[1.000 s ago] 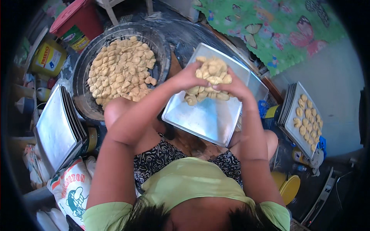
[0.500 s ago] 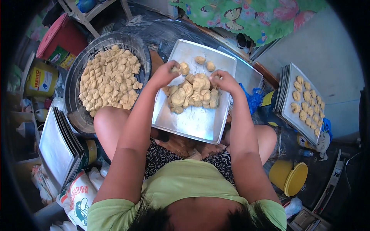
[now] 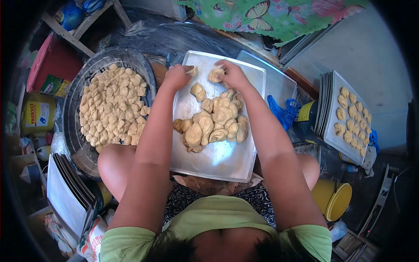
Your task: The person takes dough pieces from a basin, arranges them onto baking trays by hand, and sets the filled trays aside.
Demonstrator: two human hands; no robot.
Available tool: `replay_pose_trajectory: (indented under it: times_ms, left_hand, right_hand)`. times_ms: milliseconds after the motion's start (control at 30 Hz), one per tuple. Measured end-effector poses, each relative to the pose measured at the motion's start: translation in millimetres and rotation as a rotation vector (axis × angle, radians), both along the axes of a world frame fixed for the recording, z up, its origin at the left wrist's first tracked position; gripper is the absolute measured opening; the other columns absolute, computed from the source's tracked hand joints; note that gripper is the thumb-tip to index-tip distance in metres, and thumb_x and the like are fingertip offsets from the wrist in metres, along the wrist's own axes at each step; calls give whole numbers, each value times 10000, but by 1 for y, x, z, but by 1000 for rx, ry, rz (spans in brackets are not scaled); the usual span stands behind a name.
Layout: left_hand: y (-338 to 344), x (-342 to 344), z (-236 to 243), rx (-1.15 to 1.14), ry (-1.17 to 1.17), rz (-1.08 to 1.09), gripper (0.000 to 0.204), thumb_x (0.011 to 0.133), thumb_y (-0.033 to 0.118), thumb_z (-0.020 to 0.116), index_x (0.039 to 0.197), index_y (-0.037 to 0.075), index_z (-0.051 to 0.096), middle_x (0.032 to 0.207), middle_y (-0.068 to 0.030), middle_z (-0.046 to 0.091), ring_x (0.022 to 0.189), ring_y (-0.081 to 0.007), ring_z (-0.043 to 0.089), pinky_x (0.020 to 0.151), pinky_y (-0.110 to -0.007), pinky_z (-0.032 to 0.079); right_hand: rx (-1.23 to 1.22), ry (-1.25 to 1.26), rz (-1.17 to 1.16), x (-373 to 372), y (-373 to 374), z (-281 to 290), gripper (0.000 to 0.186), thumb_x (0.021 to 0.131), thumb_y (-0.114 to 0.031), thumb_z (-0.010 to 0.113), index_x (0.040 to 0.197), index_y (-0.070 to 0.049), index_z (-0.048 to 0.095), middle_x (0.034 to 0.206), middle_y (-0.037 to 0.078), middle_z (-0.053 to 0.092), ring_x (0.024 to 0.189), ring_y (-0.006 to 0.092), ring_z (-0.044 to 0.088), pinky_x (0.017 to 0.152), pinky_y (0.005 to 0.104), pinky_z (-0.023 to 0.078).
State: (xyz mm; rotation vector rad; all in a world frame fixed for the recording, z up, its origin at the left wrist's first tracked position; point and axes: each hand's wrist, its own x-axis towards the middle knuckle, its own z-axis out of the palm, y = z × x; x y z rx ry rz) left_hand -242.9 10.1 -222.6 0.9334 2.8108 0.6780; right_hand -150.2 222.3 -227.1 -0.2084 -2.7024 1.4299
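Observation:
A metal baking tray point(image 3: 218, 168) lies in front of me, with a heap of soft tan dough pieces point(image 3: 214, 122) on it. At its far left corner, my left hand point(image 3: 176, 76) is closed, with a small dough piece point(image 3: 192, 71) at its fingertips. My right hand point(image 3: 234, 75) pinches a rounder dough lump point(image 3: 215, 75) near the tray's far edge. Between the hands and the heap sits a loose dough piece point(image 3: 198, 92). My right forearm passes over the tray's right edge.
At left stands a wide black tub point(image 3: 72, 144) full of dough pieces. Stacked trays point(image 3: 65, 187) lean nearer me. On the right, another tray stack point(image 3: 325, 105) carries shaped dough on top. A yellow bucket point(image 3: 338, 201) and blue plastic bag point(image 3: 284, 111) are also there.
Both hands have moved left along the tray's far end. My right hand has taken hold of a dough lump there. The view has shifted slightly.

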Motion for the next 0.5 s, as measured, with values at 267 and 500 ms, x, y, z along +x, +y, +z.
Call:
replay_pose_trajectory:
  times_ms: [267, 500]
  left_hand:
    - [37, 0, -12, 416, 63, 139, 313, 816, 169, 602, 1104, 48, 623, 1129, -186, 527, 982, -364, 561, 857, -397, 457]
    - [50, 4, 16, 133, -50, 19, 302, 807, 223, 621, 1078, 94, 652, 1180, -141, 509, 1082, -325, 513, 885, -403, 425]
  right_hand:
    - [322, -79, -253, 7, -14, 11, 459, 685, -198, 746, 1095, -55, 594, 1093, 192, 581, 977, 309, 595, 868, 376, 464]
    - [173, -45, -341, 24, 23, 1, 381, 672, -120, 733, 1036, -54, 639, 1109, 150, 563, 1005, 263, 581, 854, 364, 467]
